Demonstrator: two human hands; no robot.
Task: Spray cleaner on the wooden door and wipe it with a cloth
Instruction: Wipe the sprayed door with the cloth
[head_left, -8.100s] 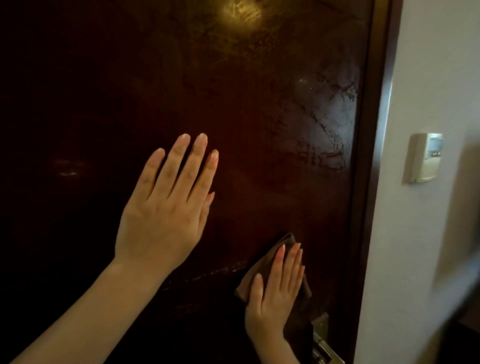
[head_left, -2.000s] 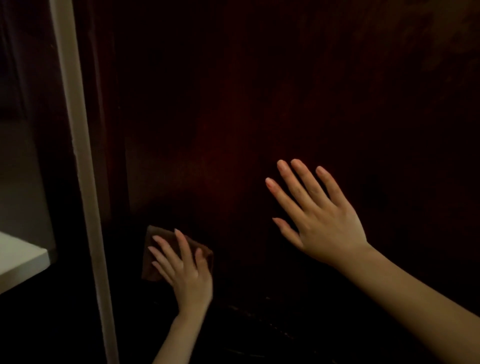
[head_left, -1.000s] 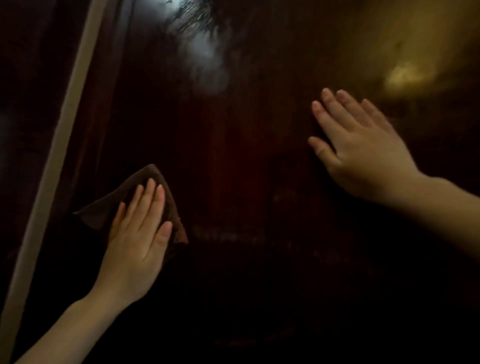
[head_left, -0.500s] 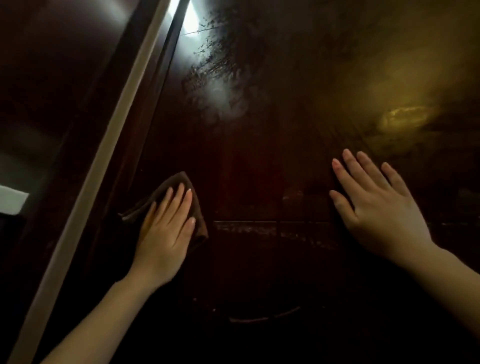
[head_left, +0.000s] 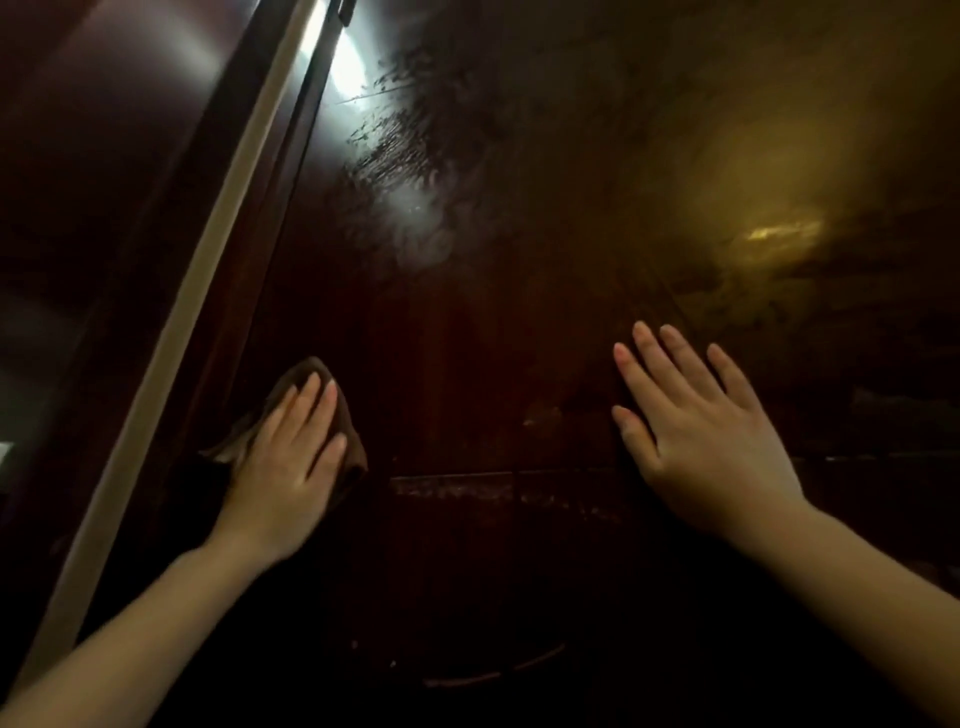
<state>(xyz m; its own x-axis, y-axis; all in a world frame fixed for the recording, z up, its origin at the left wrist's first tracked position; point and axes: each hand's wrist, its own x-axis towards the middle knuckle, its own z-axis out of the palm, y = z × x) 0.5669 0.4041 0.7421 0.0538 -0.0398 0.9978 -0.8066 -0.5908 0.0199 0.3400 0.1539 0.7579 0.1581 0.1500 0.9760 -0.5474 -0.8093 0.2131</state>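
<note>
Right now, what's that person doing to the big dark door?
A person is cleaning the wooden door. Their left hand presses a brown cloth flat against the door, near its left edge, beside a pale strip. Their right hand lies flat and open on the wood, with nothing in it. Higher up, smeary streaks catch the light. No spray bottle is in view.

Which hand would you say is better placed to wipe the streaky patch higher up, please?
Left. The left hand already presses the cloth below the streaky patch; the right hand lies bare on the door.
</note>
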